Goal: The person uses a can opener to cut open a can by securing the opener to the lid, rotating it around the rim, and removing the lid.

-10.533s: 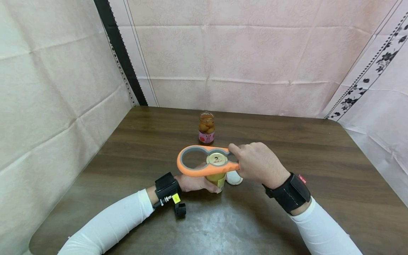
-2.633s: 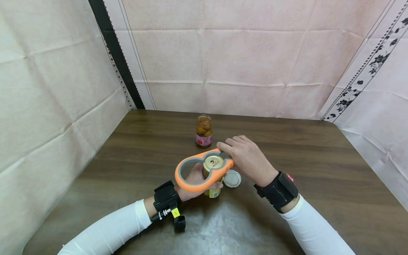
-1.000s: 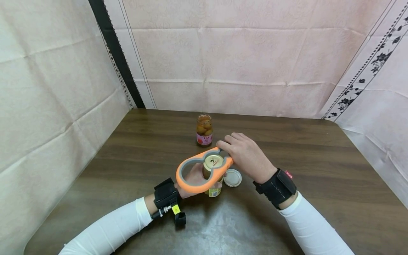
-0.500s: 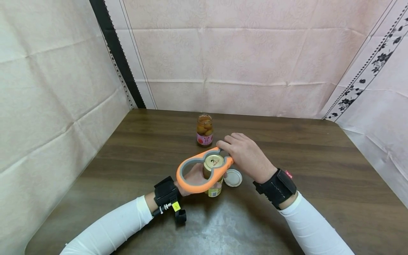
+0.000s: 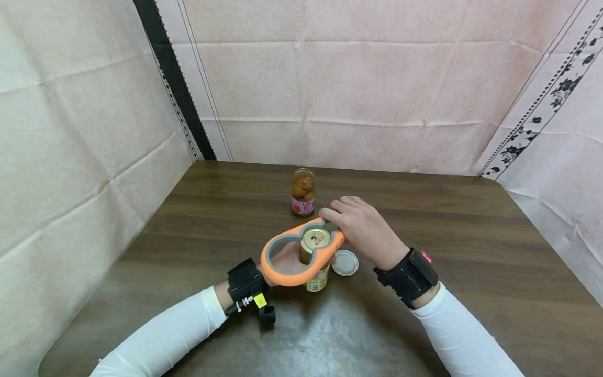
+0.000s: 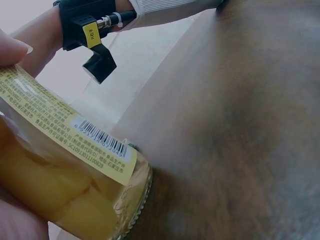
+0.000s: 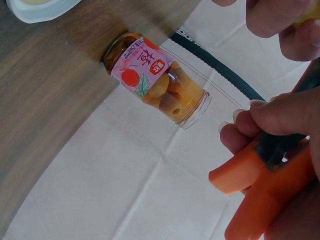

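My left hand holds a glass jar of yellow fruit round its body. This jar stands upright in the head view, with a gold lid on top. An orange jar opener with grey inner edges lies level around the lid, its smaller opening at the lid and its larger loop on the left. My right hand grips the opener's handle ends. In the right wrist view, the thumb and fingers press about the orange handles. The opener partly hides the left hand in the head view.
Behind the opener stands a lidless glass jar of brown fruit with a pink label. A white lid lies on the brown table, right of the held jar. Pale cloth hangs along the back and sides.
Since the oldest frame, the opener has turned, its handle end now farther back and its loop nearer. Over the last second, only the left wrist has risen slightly; the opener stays put.
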Tool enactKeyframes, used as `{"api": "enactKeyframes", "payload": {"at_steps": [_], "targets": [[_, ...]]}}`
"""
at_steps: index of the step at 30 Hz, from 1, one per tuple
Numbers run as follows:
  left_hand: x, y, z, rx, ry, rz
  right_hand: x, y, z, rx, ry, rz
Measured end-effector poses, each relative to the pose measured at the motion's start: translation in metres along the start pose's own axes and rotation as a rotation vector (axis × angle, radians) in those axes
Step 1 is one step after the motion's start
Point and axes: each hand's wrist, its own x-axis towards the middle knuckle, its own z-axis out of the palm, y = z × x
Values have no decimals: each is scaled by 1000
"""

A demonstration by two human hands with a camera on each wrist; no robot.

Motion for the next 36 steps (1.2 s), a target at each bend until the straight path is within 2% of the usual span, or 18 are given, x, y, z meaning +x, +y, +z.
{"api": "enactKeyframes", "payload": {"at_steps": [3, 7, 10, 17, 22, 25, 32, 36], "targets": [[0, 2, 1, -155, 55, -53, 1, 0, 0, -1, 1, -4], [2, 1, 4, -235, 105, -86, 2, 1, 1, 7, 2, -8], [1, 0, 5, -280, 108, -101, 2, 2, 2, 18, 8, -13], [2, -1, 3, -233, 91, -74, 5, 4, 5, 30, 40, -38], [2, -2, 2, -262, 53, -67, 6, 4, 6, 31, 47, -45], [1, -2, 3, -248, 63, -56, 7, 5, 7, 30, 51, -50], [0, -3, 7, -247, 86, -78, 9, 7, 9, 25, 76, -75], [-2, -4, 8, -310, 98, -87, 10, 8, 10, 51, 78, -82]]}}
